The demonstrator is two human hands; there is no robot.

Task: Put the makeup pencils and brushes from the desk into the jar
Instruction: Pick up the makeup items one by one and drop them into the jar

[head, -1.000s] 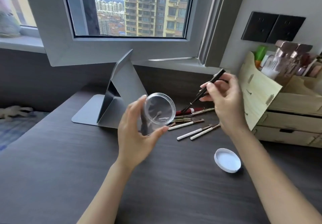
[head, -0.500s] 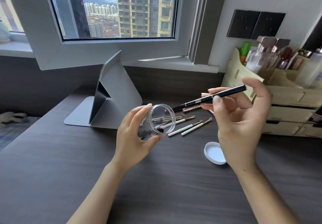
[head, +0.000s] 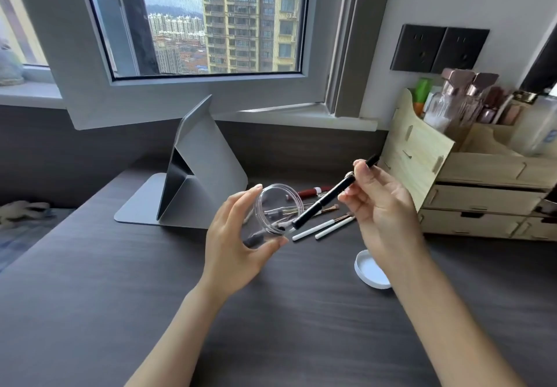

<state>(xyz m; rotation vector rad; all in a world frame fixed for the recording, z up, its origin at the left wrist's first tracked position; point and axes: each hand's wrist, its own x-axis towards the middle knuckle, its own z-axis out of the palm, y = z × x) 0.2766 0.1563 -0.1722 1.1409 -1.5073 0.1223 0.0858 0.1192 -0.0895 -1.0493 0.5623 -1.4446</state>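
My left hand (head: 238, 245) grips a clear plastic jar (head: 275, 214), tilted with its mouth facing me and to the right, held above the dark desk. My right hand (head: 382, 205) pinches a black makeup pencil (head: 328, 198) slanted down-left, its lower tip at the jar's rim. Something dark lies inside the jar, hard to make out. Behind the jar on the desk lie two white-handled brushes (head: 322, 227), a rose-gold brush (head: 327, 208) and a dark red pencil (head: 312, 190), partly hidden by the jar and pencil.
The jar's white lid (head: 372, 270) lies on the desk (head: 90, 281) under my right wrist. A grey folding mirror stand (head: 199, 169) stands at the back left. A wooden drawer organiser (head: 470, 181) with bottles fills the right. A window is behind.
My right hand has swung the black pencil from pointing up, through level, to tip-down at the jar's mouth. My left hand keeps hold of the jar, tilting it toward the pencil.
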